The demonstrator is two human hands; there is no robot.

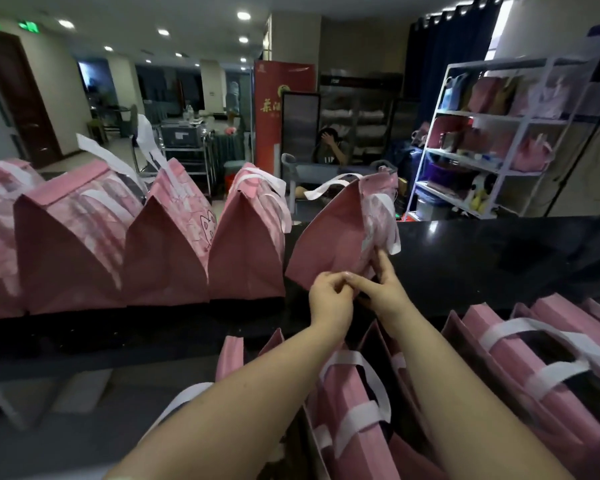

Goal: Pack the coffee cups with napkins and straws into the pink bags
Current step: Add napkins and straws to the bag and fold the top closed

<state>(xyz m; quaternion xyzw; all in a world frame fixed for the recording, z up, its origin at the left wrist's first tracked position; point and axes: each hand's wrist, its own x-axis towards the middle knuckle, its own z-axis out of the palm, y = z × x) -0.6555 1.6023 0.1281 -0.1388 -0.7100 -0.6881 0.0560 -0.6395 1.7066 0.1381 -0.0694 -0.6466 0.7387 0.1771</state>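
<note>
In the head view both hands meet at the lower near corner of a tilted pink bag (326, 240) on the black counter (499, 258). The left hand (329, 297) pinches its bottom edge with curled fingers, and the right hand (387, 289) pinches the same corner, forefinger laid straight up the printed side. Four more standing pink bags (246, 244) form a touching row to its left, and nearer bags (534, 355), too overlapped to count, crowd the foreground. Beyond the counter are a white shelf rack (499, 116), a red banner (281, 109) and a seated person (329, 150).
</note>
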